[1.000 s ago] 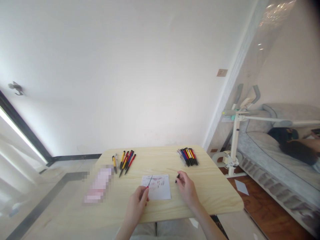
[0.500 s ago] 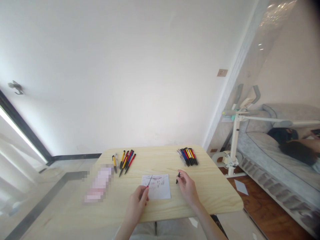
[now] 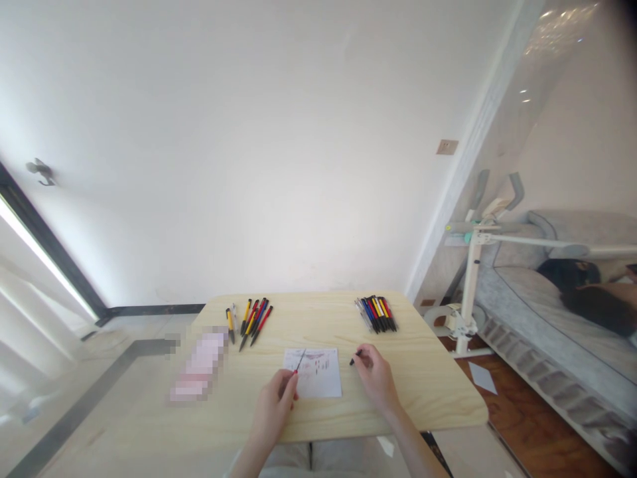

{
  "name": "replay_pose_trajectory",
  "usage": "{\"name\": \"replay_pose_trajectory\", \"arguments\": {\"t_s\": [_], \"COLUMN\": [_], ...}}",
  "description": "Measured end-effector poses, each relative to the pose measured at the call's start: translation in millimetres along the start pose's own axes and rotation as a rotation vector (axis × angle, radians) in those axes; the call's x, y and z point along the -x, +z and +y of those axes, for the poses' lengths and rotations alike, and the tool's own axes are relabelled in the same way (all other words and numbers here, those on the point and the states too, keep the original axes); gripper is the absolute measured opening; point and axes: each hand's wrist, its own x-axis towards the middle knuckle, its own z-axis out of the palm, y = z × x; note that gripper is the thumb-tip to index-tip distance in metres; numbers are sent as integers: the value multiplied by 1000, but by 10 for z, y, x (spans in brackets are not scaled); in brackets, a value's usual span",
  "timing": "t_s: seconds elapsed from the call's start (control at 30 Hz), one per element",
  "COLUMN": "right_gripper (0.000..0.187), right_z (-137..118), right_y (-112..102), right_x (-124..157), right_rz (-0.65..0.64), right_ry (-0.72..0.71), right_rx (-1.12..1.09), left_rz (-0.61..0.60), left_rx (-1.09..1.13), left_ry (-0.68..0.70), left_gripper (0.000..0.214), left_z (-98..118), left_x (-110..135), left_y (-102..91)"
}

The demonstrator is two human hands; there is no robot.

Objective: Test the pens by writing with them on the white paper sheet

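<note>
My left hand (image 3: pixel 279 396) is closed around a red pen barrel (image 3: pixel 295 372); a thin dark refill (image 3: pixel 301 358) points up and away from it. Beneath that lies a white sheet of paper (image 3: pixel 323 385) with dark scribbled marks. To the right of the sheet, my right hand (image 3: pixel 374 373) pinches a small black pen part (image 3: pixel 355 358), partly covered by the fingers. Several yellow, red, blue and white pens (image 3: pixel 253 322) lie spread at the back left. Another group of pens (image 3: pixel 378 314) lies side by side at the back right.
Everything rests on a light wooden table (image 3: pixel 428 392) against a white wall (image 3: pixel 279 166). A blurred pink patch (image 3: pixel 199 368) covers the table's left side. Right of the table stand an exercise machine (image 3: pixel 470 285) and a grey sofa (image 3: pixel 527 299), where a person (image 3: pixel 597 309) is partly seen.
The black pen part in my right hand has tilted from nearly upright to a slant. My left hand keeps its grip on the pen barrel. The view has shifted slightly.
</note>
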Motion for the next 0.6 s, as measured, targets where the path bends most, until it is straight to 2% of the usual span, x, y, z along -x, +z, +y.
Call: {"name": "replay_pose_trajectory", "arguments": {"t_s": [0.13,0.27,0.37,0.6], "right_gripper": [21,30,36,37], "right_z": [-2,7,-55,-328], "right_y": [9,108,263,681], "right_x": [-24,-72,-99,-110], "right_rz": [2,49,80,29], "right_ry": [39,106,185,398], "right_rx": [-14,-157,-313,-644], "left_rz": [-15,-4,1,-22], "left_rx": [-18,-16,-7,2], "left_ry": [5,5,4,-7], "left_gripper": [30,30,30,30], "left_z": [-16,-19,-8,-18], "left_x": [-2,-1,-1,-9], "left_y": [0,6,8,6]}}
